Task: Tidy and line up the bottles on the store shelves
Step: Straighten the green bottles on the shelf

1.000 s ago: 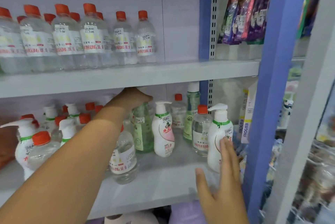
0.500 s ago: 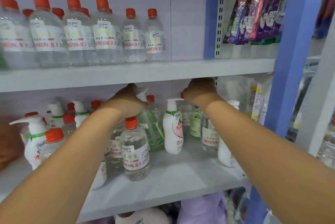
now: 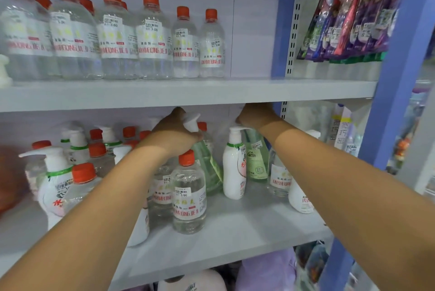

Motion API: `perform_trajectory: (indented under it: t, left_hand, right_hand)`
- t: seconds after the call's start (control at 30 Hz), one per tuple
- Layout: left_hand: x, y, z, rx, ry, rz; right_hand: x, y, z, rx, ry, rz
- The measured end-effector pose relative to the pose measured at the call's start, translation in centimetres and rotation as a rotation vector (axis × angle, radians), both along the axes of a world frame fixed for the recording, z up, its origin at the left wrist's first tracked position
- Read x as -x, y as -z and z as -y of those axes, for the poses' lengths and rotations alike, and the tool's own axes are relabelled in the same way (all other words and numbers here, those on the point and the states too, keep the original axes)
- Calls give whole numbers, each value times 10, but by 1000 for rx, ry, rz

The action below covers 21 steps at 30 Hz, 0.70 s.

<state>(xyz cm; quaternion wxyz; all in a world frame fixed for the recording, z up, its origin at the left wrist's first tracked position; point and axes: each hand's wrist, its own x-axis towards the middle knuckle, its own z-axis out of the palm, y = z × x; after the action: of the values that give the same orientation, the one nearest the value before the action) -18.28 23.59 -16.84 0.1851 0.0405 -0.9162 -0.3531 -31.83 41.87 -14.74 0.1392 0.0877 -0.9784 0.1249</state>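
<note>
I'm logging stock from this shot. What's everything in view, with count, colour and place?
Clear bottles: at least eight, red caps, in a row on the upper shelf.
Clear bottles: several, red caps, scattered on the lower shelf.
White pump bottles: at least five, green collars, lower shelf, mixed among the clear ones.
Green bottles: two, pale green, lower shelf middle, both tilted.
Packets: a bunch, purple and red, hanging upper right.
Boxes: a few, white, right of the blue upright.
Left hand: grip on the left green bottle's white pump.
Right hand: atop the right green bottle; grip unclear.
</note>
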Motion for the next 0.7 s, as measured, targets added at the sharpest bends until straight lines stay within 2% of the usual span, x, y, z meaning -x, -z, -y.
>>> perform_trajectory:
  t: [0.17, 0.27, 0.33, 0.5, 0.7]
  left_hand:
    - [7, 3, -2, -102, -37, -37]
    - [8, 3, -10, -167, -94, -129]
    - [6, 0, -15, -203, -120, -172]
    - [3, -9, -17, -244, -86, -166]
    - [3, 6, -12, -314, -42, -214]
  right_hand:
    - [-19, 4, -11, 200, -48, -13]
    - [-33, 7, -14, 398, -87, -42]
    - [-41, 9, -13, 460, -97, -57]
    - [-52, 13, -7, 488, -100, -76]
    - [-58, 20, -6, 410, -77, -133]
